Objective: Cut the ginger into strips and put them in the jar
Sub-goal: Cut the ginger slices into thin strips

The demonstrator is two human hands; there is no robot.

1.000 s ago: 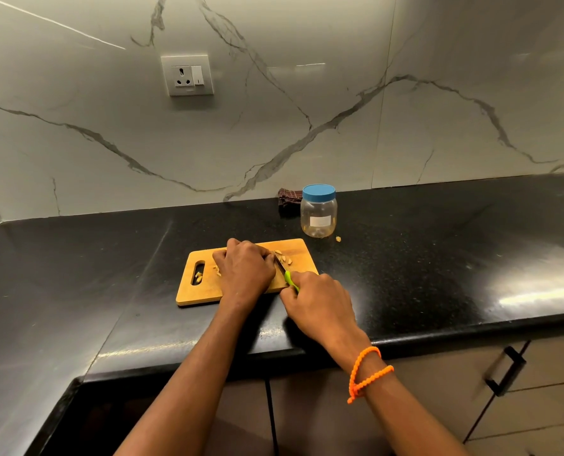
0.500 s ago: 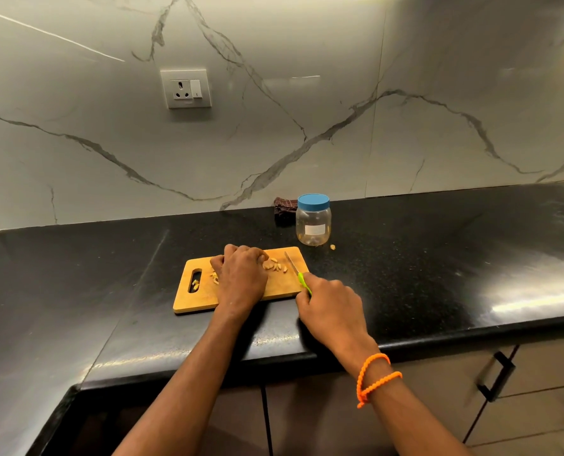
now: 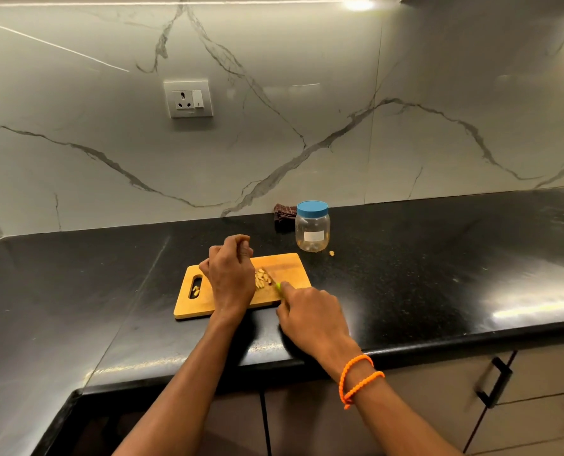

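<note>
A wooden cutting board (image 3: 288, 266) lies on the black counter with a small pile of cut ginger strips (image 3: 263, 278) near its middle. My left hand (image 3: 231, 274) hovers over the board's left half with its fingers curled together at the far edge; nothing shows between them. My right hand (image 3: 310, 319) grips a knife by its green handle (image 3: 278, 286), the blade reaching into the ginger pile. A clear plastic jar (image 3: 312, 232) with a blue lid on it stands just behind the board's right corner.
A loose ginger bit (image 3: 332, 253) lies on the counter beside the jar. A dark folded cloth (image 3: 283, 214) sits against the marble wall behind it. More ginger bits rest in the board's handle slot (image 3: 195, 290). Cabinet handles (image 3: 494, 383) are below the counter edge.
My left hand has lifted off the ginger and drawn back with curled fingers, uncovering the pile. My right hand has turned the knife toward the pile. The camera has tilted upward.
</note>
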